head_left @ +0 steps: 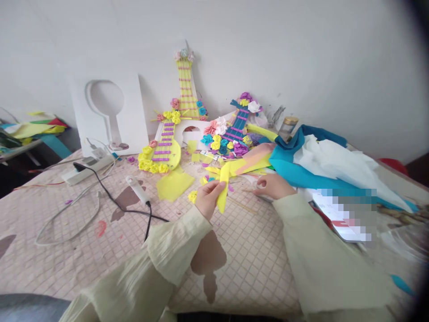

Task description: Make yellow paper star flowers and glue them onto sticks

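Observation:
My left hand (209, 197) is closed on a folded yellow strip (224, 188), held upright above the table. To its right, my right hand (273, 186) has its thumb and fingertips pinched together at a thin brown stick (248, 190). Another thin stick (241, 205) lies on the tablecloth between the hands. Behind them is a pile of yellow and pink paper (256, 158). A yellow paper square (174, 183) and a small yellow paper flower (192, 197) lie left of my left hand.
Paper-flowered instruments (169, 150) stand at the back beside a white cut-out board (134, 116). A power strip (87, 170), cables and a white glue gun (137, 190) lie left. Teal cloth-like sheets (298, 174) and a phone (342, 219) are at the right.

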Action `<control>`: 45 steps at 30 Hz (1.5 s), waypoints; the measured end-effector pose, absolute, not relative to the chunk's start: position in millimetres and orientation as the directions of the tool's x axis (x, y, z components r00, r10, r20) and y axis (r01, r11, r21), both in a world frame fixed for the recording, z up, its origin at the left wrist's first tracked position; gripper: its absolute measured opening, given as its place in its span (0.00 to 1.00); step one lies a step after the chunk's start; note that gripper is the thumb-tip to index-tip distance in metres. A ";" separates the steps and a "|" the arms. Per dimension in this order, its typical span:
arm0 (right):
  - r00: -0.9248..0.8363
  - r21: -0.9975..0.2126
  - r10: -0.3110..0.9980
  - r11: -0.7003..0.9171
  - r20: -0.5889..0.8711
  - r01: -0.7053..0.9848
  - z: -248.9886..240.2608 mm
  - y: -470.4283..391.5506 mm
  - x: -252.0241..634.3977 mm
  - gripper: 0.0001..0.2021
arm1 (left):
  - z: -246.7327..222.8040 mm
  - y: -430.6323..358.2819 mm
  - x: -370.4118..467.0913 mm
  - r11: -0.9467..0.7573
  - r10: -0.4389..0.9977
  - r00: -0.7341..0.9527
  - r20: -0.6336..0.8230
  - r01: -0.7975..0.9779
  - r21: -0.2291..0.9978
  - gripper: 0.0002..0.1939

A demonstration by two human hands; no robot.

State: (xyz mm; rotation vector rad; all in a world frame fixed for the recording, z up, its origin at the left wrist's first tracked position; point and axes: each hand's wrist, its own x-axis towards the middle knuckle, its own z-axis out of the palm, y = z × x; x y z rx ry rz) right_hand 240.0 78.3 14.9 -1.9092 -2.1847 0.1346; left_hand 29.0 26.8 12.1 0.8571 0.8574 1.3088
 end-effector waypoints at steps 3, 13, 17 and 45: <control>-0.179 -0.416 0.973 0.225 0.147 0.881 22.3 60.6 219.7 0.19 | 2.8 28.1 28.7 0.046 0.998 0.052 -0.028 -0.403 0.914 0.12; -0.334 -0.992 0.938 0.115 0.093 0.047 17.6 2.4 173.5 0.06 | -5.7 2.0 23.6 0.017 0.999 0.053 0.004 -0.379 0.925 0.09; -0.276 -0.997 0.958 0.079 0.074 0.006 15.8 2.6 173.3 0.05 | -8.0 1.5 26.2 0.000 0.998 0.061 0.025 -0.376 0.927 0.08; -0.257 -0.998 0.966 0.053 0.041 0.039 15.9 2.7 173.1 0.05 | -11.3 3.0 30.3 0.023 0.985 0.161 0.065 -0.490 0.871 0.07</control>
